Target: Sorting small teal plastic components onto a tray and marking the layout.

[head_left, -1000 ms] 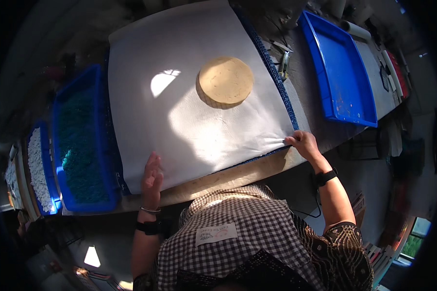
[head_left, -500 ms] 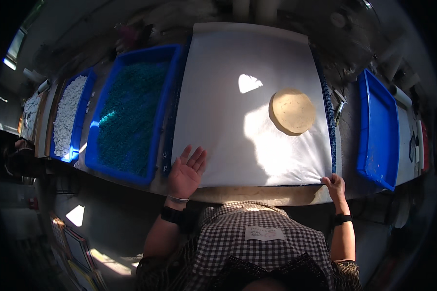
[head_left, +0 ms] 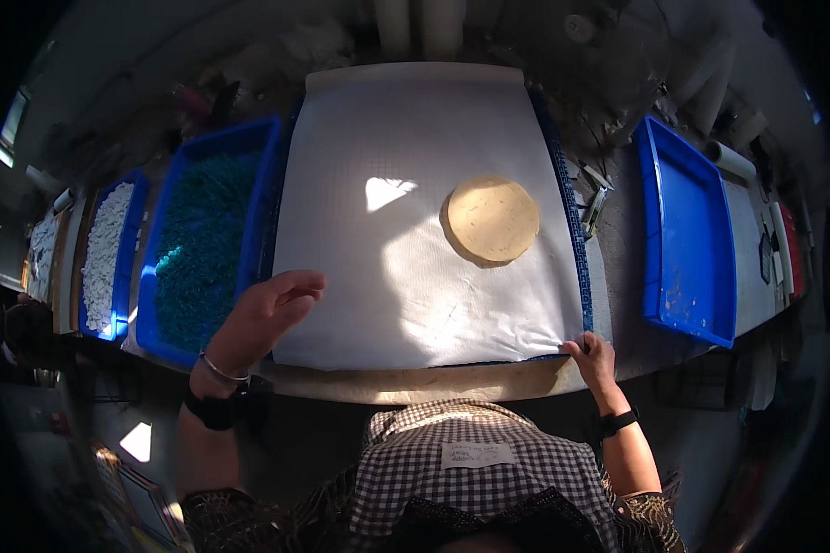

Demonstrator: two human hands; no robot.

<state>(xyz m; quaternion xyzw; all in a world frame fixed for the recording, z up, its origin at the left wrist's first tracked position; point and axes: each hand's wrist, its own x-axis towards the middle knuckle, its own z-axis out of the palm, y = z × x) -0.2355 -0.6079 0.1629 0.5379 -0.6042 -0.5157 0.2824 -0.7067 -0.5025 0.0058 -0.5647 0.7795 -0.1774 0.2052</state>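
A large white sheet (head_left: 341, 267) covers a blue mosaic panel (head_left: 570, 203), whose patterned border shows along the sheet's side edges. On the sheet's right half rests a round, flat, tan disc (head_left: 492, 219), with nobody touching it. My right hand (head_left: 595, 358) pinches the near right corner of the sheet, and creases fan out from the grip. My left hand (head_left: 275, 309) is raised over the near left edge of the sheet. It is turned edge-on with its fingers stretched out, and it holds nothing.
To the left, a blue tray (head_left: 152, 304) contains many teal pieces; beyond it a smaller blue tray (head_left: 123, 309) has white pieces. A third blue tray (head_left: 652, 258) stands at the right. Small metal tools (head_left: 595, 205) lie beside the panel's right edge.
My left hand has moved left and turned from palm-up to edge-on. My right hand keeps its pinch on the sheet's corner. The whole view has shifted, and the disc stays on the sheet.
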